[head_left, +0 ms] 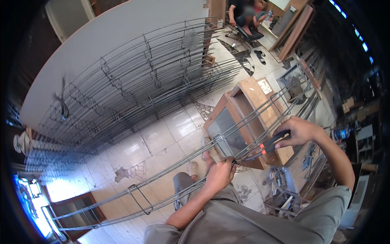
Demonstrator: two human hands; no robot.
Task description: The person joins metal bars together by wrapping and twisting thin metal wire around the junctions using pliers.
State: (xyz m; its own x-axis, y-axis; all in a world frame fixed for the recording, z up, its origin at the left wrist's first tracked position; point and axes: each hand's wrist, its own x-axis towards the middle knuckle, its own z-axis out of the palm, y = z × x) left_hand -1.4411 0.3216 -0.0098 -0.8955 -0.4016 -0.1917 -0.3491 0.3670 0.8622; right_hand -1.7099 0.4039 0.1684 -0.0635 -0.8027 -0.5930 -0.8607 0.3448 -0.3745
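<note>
A long cage of thin steel rebar [137,200] with rectangular stirrups runs diagonally across in front of me, from lower left to upper right. My left hand [220,177] is closed around the cage's near bars beside a stirrup. In my right hand [298,131] are pincers [263,152] with dark handles and orange bands, the handles slightly apart. The pincers' jaws reach the bars just right of my left fingers. Whether they bite on a tie wire there is too small to tell.
Under the cage stands a wooden cabinet [250,87] with a glass panel. Many finished rebar cages [150,65] lean against a pale wall panel at left. Another person [245,22] sits at the far end. Clutter [284,191] lies at right; some floor tiles are broken.
</note>
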